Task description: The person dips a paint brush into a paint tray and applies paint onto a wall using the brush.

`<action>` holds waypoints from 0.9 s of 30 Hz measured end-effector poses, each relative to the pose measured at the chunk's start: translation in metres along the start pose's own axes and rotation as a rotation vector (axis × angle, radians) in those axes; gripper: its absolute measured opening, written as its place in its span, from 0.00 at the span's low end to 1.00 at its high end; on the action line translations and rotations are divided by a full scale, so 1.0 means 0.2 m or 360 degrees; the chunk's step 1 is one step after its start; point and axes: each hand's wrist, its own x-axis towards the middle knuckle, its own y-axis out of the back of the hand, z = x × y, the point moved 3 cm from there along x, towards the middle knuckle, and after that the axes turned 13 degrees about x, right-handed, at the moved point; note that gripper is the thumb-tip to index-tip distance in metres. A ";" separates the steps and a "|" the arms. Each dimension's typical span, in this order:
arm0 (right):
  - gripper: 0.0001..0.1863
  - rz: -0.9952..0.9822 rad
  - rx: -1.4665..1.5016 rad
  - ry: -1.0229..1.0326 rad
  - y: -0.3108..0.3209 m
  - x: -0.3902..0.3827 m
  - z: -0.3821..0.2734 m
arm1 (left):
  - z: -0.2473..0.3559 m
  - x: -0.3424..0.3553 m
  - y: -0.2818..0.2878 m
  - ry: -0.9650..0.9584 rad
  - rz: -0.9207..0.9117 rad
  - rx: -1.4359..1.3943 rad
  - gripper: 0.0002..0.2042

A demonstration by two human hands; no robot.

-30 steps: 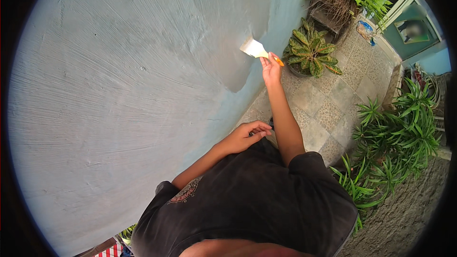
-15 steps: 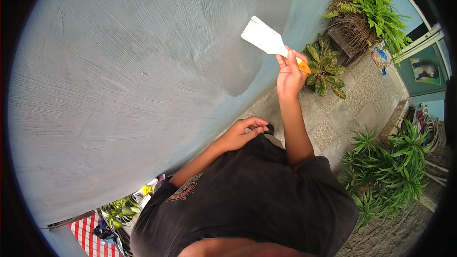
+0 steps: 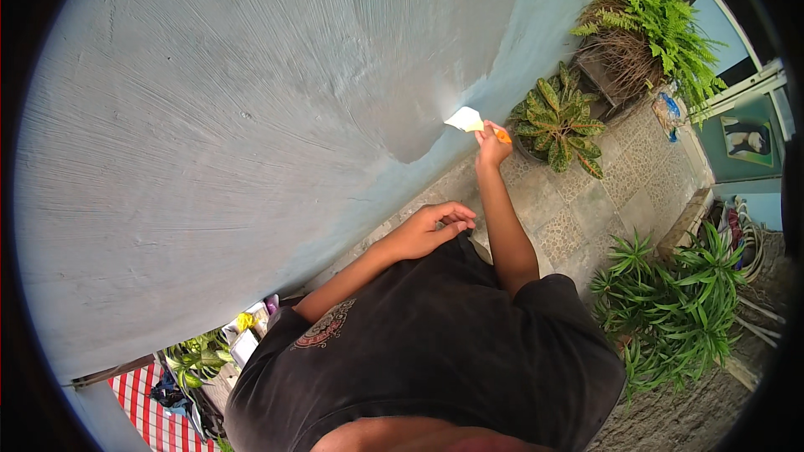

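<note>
My right hand (image 3: 492,149) is closed around the handle of a flat, white paintbrush (image 3: 465,120) with an orange handle end. The brush's pale head points left, up against or very close to the grey wall (image 3: 209,117); I cannot tell whether it touches. It sits at the edge of a darker grey patch (image 3: 410,125), where the wall turns light blue. My left hand (image 3: 427,230) hangs in front of my body, below the patch, its fingers loosely bent and holding nothing visible.
To the right, a potted plant with mottled leaves (image 3: 557,121) and a fern (image 3: 662,25) stand by the wall on patterned floor tiles (image 3: 578,213). A leafy green bush (image 3: 670,310) grows at lower right. At lower left are more plants (image 3: 197,360) and a red-and-white striped surface (image 3: 138,402).
My right hand has moved down and slightly left with the paintbrush, bringing it nearer the lower edge of the dark patch. The brush has turned and looks shorter. My left hand has stayed about still.
</note>
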 end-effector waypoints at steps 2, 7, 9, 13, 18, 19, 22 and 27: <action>0.08 -0.0204 0.0225 0.0039 -0.28 -0.16 -0.24 | -0.01 -0.01 0.00 -0.0003 -0.0027 0.0022 0.12; 0.09 -0.0733 0.0831 0.0102 -0.65 -0.34 -0.82 | -0.02 -0.03 -0.02 -0.0001 -0.0047 -0.0004 0.13; 0.11 -0.0916 0.1041 0.0036 -0.68 -0.29 -0.80 | -0.02 -0.04 -0.04 -0.0018 -0.0076 -0.0009 0.13; 0.10 -0.0497 0.1074 -0.0274 -0.41 -0.01 -0.27 | 0.01 -0.04 -0.05 -0.0015 -0.0124 0.0007 0.13; 0.08 0.0138 0.0225 -0.0107 0.20 0.19 0.13 | -0.01 -0.08 -0.03 0.0009 -0.0087 0.0030 0.13; 0.08 0.0130 0.0234 -0.0099 0.22 0.19 0.18 | -0.02 -0.09 -0.03 0.0016 -0.0086 0.0038 0.13; 0.08 0.0144 0.0059 -0.0127 0.14 0.13 0.19 | 0.00 -0.09 -0.04 0.0020 -0.0089 0.0041 0.12; 0.08 -0.0477 0.0546 0.0006 -0.38 -0.18 -0.45 | -0.03 -0.12 0.00 0.0024 -0.0022 0.0051 0.13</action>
